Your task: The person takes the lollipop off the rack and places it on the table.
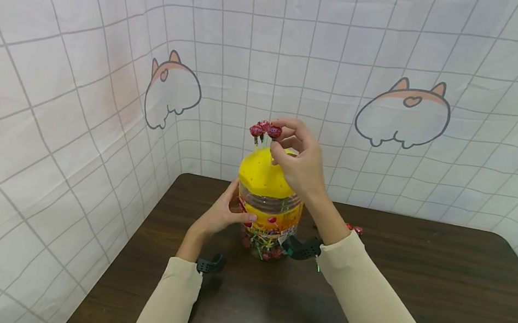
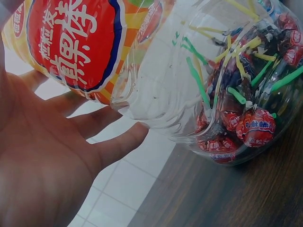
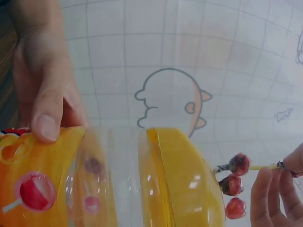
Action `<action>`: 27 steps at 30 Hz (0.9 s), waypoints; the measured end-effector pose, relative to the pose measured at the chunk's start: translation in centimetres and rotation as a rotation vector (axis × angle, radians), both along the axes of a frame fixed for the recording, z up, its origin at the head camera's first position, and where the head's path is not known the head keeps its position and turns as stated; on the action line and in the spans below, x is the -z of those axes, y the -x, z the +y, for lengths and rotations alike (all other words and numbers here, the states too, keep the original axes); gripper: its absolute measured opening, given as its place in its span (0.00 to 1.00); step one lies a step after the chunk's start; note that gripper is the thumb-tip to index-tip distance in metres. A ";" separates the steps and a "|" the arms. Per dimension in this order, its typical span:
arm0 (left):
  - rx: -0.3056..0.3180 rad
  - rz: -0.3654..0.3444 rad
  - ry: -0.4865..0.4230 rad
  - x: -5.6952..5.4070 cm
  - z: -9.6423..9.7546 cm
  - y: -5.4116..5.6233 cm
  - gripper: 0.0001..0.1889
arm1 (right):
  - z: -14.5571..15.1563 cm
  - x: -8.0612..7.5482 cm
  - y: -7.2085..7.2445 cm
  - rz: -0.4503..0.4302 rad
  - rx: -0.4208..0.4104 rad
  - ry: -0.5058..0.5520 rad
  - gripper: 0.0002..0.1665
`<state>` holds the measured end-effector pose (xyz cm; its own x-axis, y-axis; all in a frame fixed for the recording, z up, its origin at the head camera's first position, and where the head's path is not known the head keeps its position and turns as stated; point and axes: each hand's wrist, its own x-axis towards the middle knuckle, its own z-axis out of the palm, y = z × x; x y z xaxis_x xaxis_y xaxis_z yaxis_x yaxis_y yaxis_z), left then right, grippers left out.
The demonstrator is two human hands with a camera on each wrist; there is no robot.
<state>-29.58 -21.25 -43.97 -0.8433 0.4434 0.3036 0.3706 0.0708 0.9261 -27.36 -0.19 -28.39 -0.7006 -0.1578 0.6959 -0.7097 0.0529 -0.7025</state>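
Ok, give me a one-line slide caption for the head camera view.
Left hand steadies a yellow-lidded lollipop jar on a dark wooden table while the right hand pinches a red lollipop above the lid.

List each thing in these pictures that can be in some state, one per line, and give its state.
Jar: upright on the table, partly filled with wrapped lollipops.
Yellow lid: on the jar.
Lollipops: standing in the lid's top, sticks down.
Left hand: fingers straight, steadying the jar's side.
Right hand: pinching one lollipop above the lid.
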 end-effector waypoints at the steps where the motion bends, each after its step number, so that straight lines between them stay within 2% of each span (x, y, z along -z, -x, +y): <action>1: -0.004 -0.001 0.003 0.0 0.0 0.0 0.49 | 0.2 0.1 0.0 0.000 0.002 -0.001 0.22; 16: -0.011 0.004 0.005 0.0 0.1 0.0 0.49 | 3.8 1.3 -0.6 -0.117 -0.021 0.005 0.21; 27: 0.000 0.016 0.002 0.0 0.2 -0.1 0.50 | 6.7 3.3 -1.0 -0.209 -0.010 0.007 0.20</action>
<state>-29.53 -21.01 -43.94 -0.8383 0.4443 0.3160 0.3852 0.0724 0.9200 -26.31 6.53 -31.69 -0.8285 -0.1610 0.5364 -0.5486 0.0409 -0.8351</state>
